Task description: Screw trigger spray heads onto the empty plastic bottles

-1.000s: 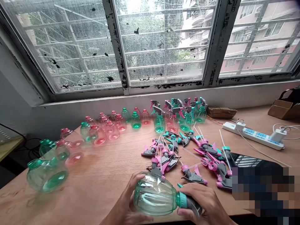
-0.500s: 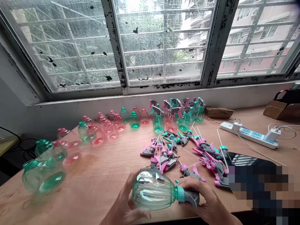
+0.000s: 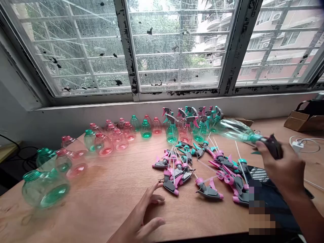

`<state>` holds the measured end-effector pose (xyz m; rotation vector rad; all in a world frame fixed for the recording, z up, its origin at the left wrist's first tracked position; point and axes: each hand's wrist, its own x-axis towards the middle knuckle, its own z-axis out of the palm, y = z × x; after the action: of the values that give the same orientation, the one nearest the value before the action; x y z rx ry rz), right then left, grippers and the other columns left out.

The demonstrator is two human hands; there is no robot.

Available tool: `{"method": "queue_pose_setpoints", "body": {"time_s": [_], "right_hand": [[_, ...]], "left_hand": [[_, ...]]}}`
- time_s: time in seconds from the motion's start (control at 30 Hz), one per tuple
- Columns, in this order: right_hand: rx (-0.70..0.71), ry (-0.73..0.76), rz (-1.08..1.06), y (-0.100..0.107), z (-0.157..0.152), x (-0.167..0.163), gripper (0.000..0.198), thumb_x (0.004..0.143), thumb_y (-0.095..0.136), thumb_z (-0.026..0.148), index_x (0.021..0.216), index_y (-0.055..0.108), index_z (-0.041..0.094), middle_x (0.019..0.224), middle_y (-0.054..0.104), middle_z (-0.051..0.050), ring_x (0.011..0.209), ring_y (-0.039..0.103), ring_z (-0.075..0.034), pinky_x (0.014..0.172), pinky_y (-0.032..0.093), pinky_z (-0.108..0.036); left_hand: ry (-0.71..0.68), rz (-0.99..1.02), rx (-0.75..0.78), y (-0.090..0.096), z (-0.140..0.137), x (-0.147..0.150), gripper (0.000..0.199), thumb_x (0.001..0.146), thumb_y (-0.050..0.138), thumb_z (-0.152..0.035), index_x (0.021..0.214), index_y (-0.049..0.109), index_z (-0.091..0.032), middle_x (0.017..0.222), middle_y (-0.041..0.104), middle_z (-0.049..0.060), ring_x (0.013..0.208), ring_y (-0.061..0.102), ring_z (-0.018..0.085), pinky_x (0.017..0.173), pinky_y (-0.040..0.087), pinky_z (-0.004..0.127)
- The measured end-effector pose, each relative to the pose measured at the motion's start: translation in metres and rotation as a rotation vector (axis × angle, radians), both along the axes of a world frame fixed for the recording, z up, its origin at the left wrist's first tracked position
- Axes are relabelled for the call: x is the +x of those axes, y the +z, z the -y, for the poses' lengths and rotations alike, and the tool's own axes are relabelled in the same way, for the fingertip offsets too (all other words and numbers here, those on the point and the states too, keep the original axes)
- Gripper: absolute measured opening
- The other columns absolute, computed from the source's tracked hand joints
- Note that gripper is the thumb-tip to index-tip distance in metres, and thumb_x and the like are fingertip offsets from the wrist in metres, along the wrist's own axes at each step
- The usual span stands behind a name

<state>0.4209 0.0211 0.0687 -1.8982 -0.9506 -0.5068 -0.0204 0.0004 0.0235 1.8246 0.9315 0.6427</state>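
My right hand (image 3: 286,165) is wrapped round the dark spray head of a green spray bottle (image 3: 231,130), raised and lying nearly sideways above the table's right side, its base toward the window. Near the table's front, my left hand (image 3: 145,214) is empty with its fingers apart. Its fingertips are close to a pink and grey trigger sprayer (image 3: 170,184) in a loose pile; whether they touch it I cannot tell. More trigger sprayers (image 3: 209,189) with thin white tubes lie to the right. Finished-looking spray bottles (image 3: 172,131) with heads on stand by the wall.
Open green bottles (image 3: 45,189) and pink bottles (image 3: 120,140) line the table's left side and back. A brown box (image 3: 301,116) sits at the far right, near a white plug (image 3: 297,145) and cables. A dark flat screen-like object (image 3: 257,172) lies at the right, partly blurred out.
My right hand has carried the green spray bottle from the front middle up and to the right. My left hand has let go of the bottle and opened over the table.
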Motion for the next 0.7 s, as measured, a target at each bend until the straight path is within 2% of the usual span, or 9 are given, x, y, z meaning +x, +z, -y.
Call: {"method": "queue_pose_setpoints", "body": {"time_s": [0.07,0.17,0.3,0.4,0.5,0.7], "right_hand": [[-0.081,-0.035,0.041,0.013,-0.028,0.023,0.048,0.084,0.069,0.044,0.113,0.072,0.006,0.087,0.078,-0.028,0.084,0.073,-0.043,0.057,0.039,-0.04],[-0.221,-0.024,0.113,0.03,-0.069,0.046,0.06,0.087,0.06,0.055,0.121,0.07,0.007,0.089,0.077,-0.034,0.087,0.073,-0.048,0.056,0.033,-0.044],[-0.402,0.125,0.218,0.041,-0.11,0.053,0.067,0.088,0.048,0.064,0.123,0.07,0.011,0.093,0.079,-0.022,0.098,0.072,-0.04,0.062,0.037,-0.039],[-0.482,0.168,0.24,0.04,-0.133,0.049,0.053,0.101,0.039,0.052,0.124,0.066,0.013,0.104,0.075,-0.01,0.099,0.072,-0.029,0.077,0.05,-0.038],[-0.521,0.18,0.224,0.036,-0.148,0.047,0.047,0.109,0.026,0.036,0.12,0.066,0.012,0.118,0.068,-0.008,0.102,0.07,-0.025,0.084,0.055,-0.041],[-0.575,0.246,0.224,0.038,-0.16,0.049,0.047,0.108,0.027,0.033,0.117,0.068,0.011,0.122,0.066,-0.007,0.106,0.069,-0.027,0.084,0.055,-0.04]], "left_hand": [[0.012,-0.036,-0.001,0.004,0.001,0.001,0.07,0.095,0.062,-0.025,0.151,0.025,-0.046,0.141,0.056,0.003,0.127,0.055,0.026,0.116,0.036,0.043],[0.026,-0.079,-0.019,0.012,0.003,0.004,0.067,0.093,0.063,-0.024,0.15,0.032,-0.043,0.133,0.062,0.003,0.127,0.056,0.026,0.115,0.037,0.042],[0.031,-0.091,-0.027,0.016,0.003,0.006,0.065,0.091,0.065,-0.024,0.148,0.038,-0.041,0.132,0.064,0.003,0.127,0.056,0.027,0.114,0.039,0.041],[0.03,-0.089,-0.008,0.016,0.003,0.006,0.064,0.092,0.064,-0.026,0.148,0.038,-0.04,0.132,0.065,0.004,0.126,0.057,0.027,0.113,0.04,0.04],[0.036,-0.089,0.005,0.015,0.003,0.006,0.063,0.092,0.064,-0.025,0.148,0.039,-0.039,0.131,0.066,0.004,0.125,0.058,0.027,0.112,0.042,0.039],[0.016,-0.096,0.002,0.017,0.003,0.007,0.061,0.092,0.064,-0.023,0.146,0.042,-0.04,0.13,0.065,0.003,0.126,0.058,0.025,0.112,0.042,0.038]]}}
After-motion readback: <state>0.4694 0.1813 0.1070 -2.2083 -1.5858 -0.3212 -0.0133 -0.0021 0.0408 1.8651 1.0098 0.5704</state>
